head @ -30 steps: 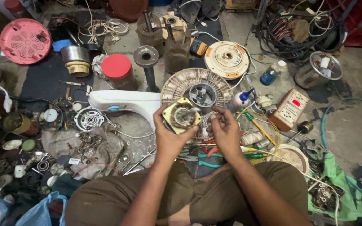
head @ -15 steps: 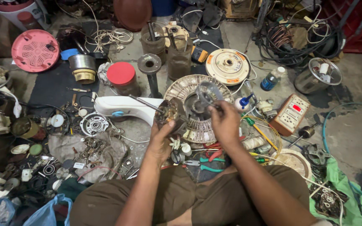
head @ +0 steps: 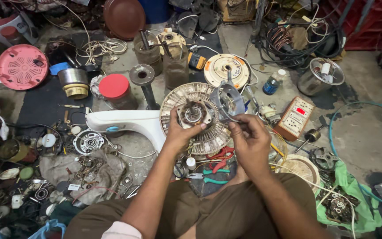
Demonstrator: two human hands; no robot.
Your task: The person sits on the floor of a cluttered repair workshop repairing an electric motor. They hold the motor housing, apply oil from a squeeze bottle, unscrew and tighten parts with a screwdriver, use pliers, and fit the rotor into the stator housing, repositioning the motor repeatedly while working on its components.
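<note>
The left hand (head: 178, 132) grips a rusty motor core (head: 194, 113), held just above a round fan grille (head: 208, 137) on the floor. The right hand (head: 249, 141) pinches a grey metal housing (head: 227, 102) just beside the core, with pliers (head: 215, 177) lying below

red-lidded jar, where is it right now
In the head view, the red-lidded jar stands left of centre, just above the white fan base, beside the steel cup.

Both forearms are bare down to the hands, a pale rolled sleeve (head: 122, 231) shows at the left elbow, and brown trousers (head: 226, 212) cover the legs.
</note>
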